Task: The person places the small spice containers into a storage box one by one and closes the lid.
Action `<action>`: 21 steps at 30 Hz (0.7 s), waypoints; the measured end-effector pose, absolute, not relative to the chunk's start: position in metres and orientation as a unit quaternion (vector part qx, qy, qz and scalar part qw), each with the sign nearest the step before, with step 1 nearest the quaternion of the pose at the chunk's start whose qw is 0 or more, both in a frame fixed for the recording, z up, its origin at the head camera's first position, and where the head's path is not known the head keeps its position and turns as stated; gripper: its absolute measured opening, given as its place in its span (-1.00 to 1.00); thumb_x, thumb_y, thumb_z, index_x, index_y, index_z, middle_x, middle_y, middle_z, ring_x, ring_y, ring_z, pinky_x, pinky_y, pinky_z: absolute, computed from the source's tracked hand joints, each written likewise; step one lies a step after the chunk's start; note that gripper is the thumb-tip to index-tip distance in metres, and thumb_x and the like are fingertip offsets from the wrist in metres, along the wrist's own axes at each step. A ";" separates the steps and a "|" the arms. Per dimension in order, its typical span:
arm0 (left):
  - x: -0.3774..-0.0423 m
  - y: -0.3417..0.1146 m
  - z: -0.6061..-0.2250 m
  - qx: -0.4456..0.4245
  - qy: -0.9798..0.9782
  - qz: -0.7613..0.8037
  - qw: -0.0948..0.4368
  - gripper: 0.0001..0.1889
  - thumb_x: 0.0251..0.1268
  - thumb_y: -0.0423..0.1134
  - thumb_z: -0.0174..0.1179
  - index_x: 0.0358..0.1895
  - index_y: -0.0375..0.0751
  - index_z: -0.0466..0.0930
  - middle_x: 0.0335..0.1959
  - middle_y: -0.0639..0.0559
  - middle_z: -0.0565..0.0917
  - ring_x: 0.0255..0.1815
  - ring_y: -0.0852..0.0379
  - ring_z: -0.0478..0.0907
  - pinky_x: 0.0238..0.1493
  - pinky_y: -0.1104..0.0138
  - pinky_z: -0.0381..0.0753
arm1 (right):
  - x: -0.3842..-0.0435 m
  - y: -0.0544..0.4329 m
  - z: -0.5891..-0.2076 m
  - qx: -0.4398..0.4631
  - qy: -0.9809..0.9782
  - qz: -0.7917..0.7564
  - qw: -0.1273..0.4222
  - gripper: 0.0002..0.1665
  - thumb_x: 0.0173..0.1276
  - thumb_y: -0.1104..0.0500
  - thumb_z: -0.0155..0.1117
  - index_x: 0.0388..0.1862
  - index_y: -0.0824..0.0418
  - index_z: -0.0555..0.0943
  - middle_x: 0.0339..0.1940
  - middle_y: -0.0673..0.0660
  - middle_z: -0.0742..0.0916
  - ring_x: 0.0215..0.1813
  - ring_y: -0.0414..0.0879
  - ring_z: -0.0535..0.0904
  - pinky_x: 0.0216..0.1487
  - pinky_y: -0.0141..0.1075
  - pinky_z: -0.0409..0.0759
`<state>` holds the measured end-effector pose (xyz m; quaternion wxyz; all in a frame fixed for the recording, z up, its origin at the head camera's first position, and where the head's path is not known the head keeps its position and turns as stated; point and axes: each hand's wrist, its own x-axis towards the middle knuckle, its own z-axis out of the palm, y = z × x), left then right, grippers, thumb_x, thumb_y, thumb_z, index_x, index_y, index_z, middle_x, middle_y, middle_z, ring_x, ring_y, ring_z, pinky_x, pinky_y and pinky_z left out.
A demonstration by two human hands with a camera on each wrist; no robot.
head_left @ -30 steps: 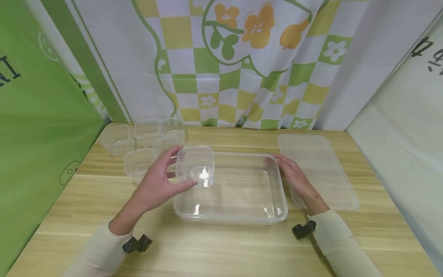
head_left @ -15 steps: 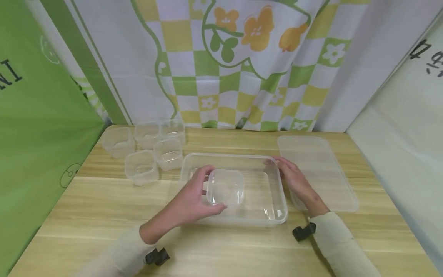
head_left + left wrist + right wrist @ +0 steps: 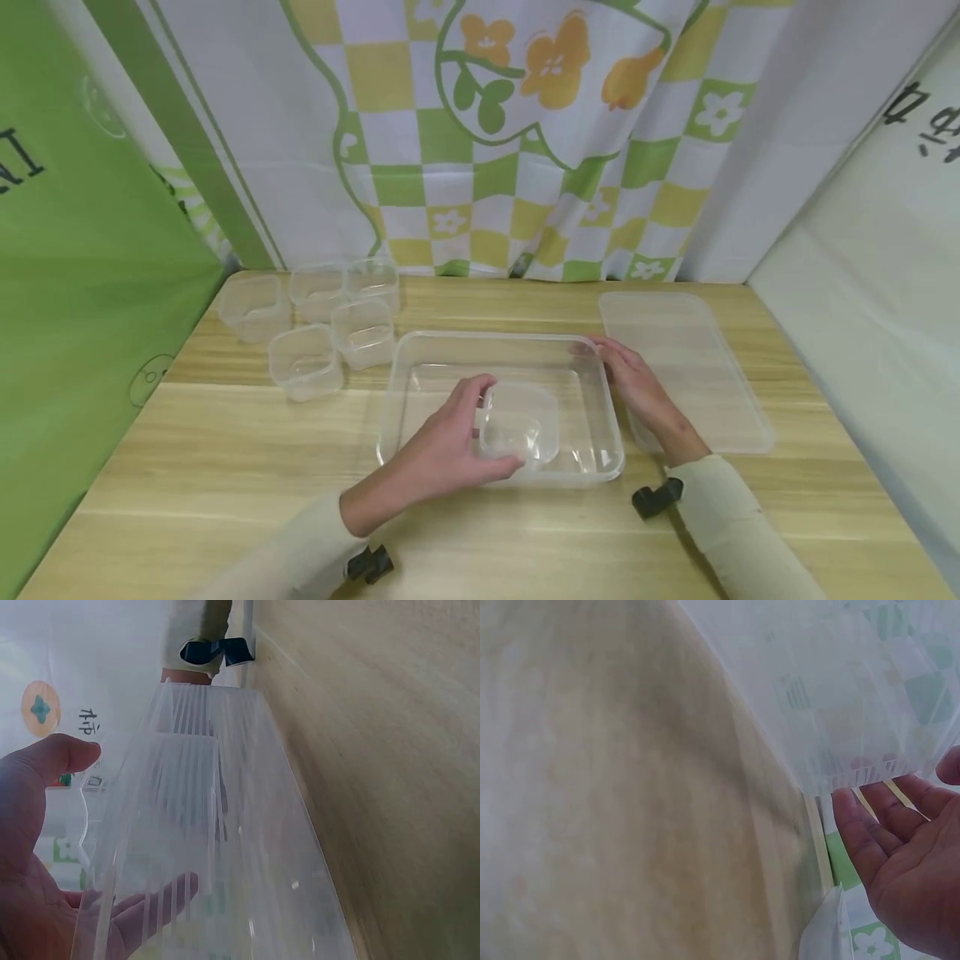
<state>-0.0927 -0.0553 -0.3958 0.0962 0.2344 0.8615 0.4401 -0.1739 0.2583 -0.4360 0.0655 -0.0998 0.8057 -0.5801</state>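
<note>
My left hand grips a small clear plastic container by its sides, thumb nearest me and fingers at the back. It overlaps the right half of a large clear rectangular plastic box in the head view. Through the box's wall, the left wrist view shows a finger. At the box's back right corner, my right hand holds on, its fingers against the outer wall. Its thumb lies near the rim in the right wrist view.
Several matching small containers stand grouped at the back left of the wooden table. A flat translucent lid lies right of the box, beside my right forearm. A patterned curtain hangs behind the table.
My left hand has carried the small container rightward and toward me, from the large box's back left corner to over its right half. The right hand stays at its corner.
</note>
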 end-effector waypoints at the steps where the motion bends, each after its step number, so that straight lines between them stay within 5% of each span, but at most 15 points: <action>1: -0.093 -0.054 -0.396 0.238 0.863 0.436 0.096 0.04 0.13 0.18 0.49 0.56 -0.17 0.11 0.42 -0.17 0.37 0.03 -0.07 0.65 -0.02 0.23 0.67 | -0.174 0.259 -0.436 -0.097 0.808 -0.578 0.064 -0.37 0.77 -0.04 -0.28 0.47 0.37 0.42 0.37 0.31 0.59 0.36 0.18 0.51 0.22 -0.28 0.52; 9: -0.099 -0.040 -0.395 0.261 0.880 0.384 0.099 0.06 0.15 0.24 0.44 0.60 -0.14 0.08 0.37 -0.18 0.42 0.07 -0.06 0.60 0.00 0.12 0.67 | -0.172 0.258 -0.435 -0.091 0.813 -0.572 0.064 -0.37 0.77 -0.06 -0.27 0.48 0.34 0.42 0.39 0.29 0.58 0.39 0.19 0.47 0.27 -0.18 0.48; 15: -0.102 -0.029 -0.396 0.262 0.887 0.360 0.118 0.07 0.17 0.28 0.40 0.63 -0.10 0.08 0.32 -0.14 0.42 -0.15 0.07 0.59 -0.10 0.21 0.68 | -0.171 0.257 -0.434 -0.091 0.815 -0.569 0.066 -0.36 0.77 -0.07 -0.28 0.50 0.34 0.40 0.40 0.27 0.57 0.41 0.17 0.45 0.31 -0.20 0.45; 21: -0.104 -0.018 -0.398 0.264 0.888 0.354 0.127 0.06 0.18 0.33 0.38 0.61 -0.13 0.12 0.31 -0.14 0.42 -0.08 0.05 0.61 -0.04 0.20 0.68 | -0.171 0.253 -0.433 -0.094 0.827 -0.552 0.048 -0.40 0.77 -0.03 -0.27 0.46 0.32 0.44 0.35 0.26 0.62 0.40 0.14 0.47 0.42 -0.13 0.36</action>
